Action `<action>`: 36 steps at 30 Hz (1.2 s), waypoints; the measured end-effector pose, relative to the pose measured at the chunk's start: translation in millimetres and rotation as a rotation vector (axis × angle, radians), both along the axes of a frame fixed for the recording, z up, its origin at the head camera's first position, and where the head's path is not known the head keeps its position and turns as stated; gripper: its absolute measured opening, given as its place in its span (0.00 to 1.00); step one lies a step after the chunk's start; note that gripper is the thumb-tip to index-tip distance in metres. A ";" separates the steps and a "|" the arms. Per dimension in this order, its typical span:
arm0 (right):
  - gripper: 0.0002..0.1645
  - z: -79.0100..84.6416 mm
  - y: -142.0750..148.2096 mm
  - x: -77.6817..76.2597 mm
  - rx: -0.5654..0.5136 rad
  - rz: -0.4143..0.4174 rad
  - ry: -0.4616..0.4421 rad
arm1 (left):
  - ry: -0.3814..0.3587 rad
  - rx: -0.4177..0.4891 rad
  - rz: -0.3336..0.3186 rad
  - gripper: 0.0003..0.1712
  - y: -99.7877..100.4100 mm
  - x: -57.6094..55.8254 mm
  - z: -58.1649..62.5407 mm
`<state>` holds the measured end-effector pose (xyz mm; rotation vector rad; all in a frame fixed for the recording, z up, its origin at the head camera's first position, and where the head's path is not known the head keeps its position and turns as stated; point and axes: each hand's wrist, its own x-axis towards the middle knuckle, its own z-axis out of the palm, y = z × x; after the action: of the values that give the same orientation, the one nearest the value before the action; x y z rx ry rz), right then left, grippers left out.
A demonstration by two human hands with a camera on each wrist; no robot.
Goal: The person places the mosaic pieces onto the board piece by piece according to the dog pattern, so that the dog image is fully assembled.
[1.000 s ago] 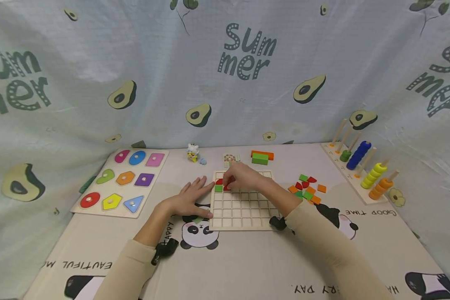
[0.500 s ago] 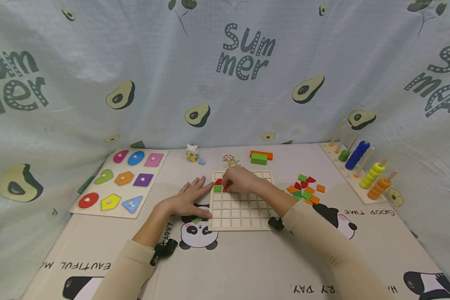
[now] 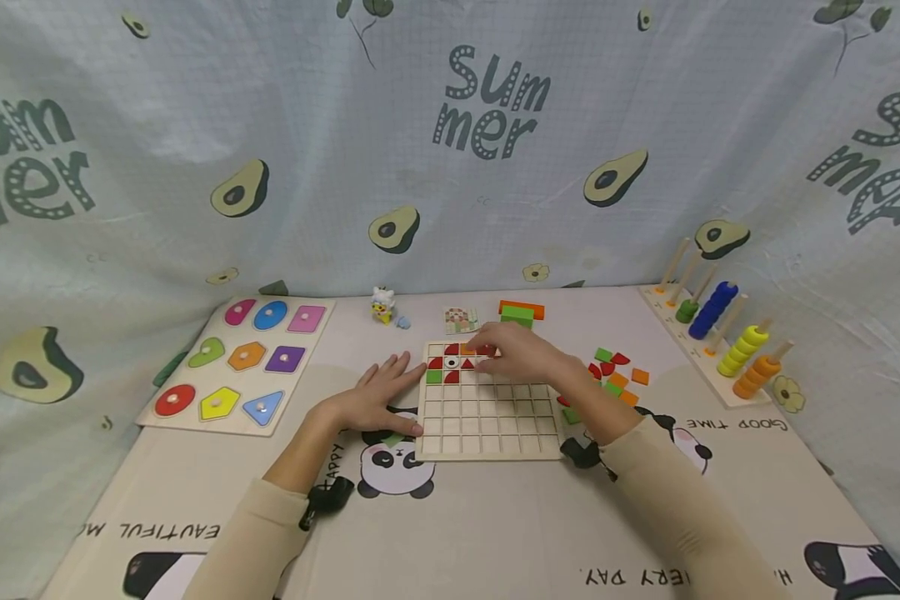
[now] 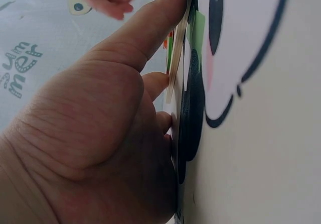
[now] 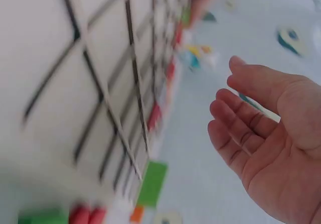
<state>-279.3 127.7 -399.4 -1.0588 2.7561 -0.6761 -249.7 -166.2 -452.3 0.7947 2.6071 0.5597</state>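
A square wooden grid board (image 3: 495,429) lies on the table. Several small tiles sit in its upper left cells: a green square (image 3: 434,377), red rounded tiles (image 3: 452,377), a red triangle (image 3: 467,364) and a white tile with a dark dot (image 3: 452,362). My left hand (image 3: 371,406) rests with fingers spread at the board's left side, its thumb and fingertips touching the edge. Above the board's upper part is my right hand (image 3: 523,354). In the right wrist view, this hand (image 5: 271,128) has loosely bent fingers and holds nothing. It hides some upper right cells in the head view.
Loose red, green and orange tiles (image 3: 617,383) lie right of the board. Behind it are a small picture card (image 3: 461,320), green and orange blocks (image 3: 517,317) and a toy figure (image 3: 382,306). A shape puzzle (image 3: 240,383) stands left, a peg stand with beads (image 3: 737,393) right.
My right hand has let go at the upper left cells and moved right, uncovering the white dotted tile, the red triangle and other tiles. The left hand has stayed in place.
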 end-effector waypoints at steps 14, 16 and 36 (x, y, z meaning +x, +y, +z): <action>0.19 2.4 127.7 6.8 -0.098 -0.243 -0.111 | 0.008 -0.009 -0.002 0.62 -2.4 -1.4 -2.5; 0.18 -4.0 138.6 5.1 -0.066 -0.290 -0.168 | 0.007 -0.009 -0.003 0.62 -1.8 -1.1 -2.5; 0.07 -31.7 162.3 -4.6 -0.057 -0.377 -0.282 | 0.002 -0.002 -0.004 0.62 0.7 -0.2 -1.4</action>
<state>-283.8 290.1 -431.1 -0.4074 2.7132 -0.8756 -249.9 -165.6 -453.7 0.7998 2.6069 0.5554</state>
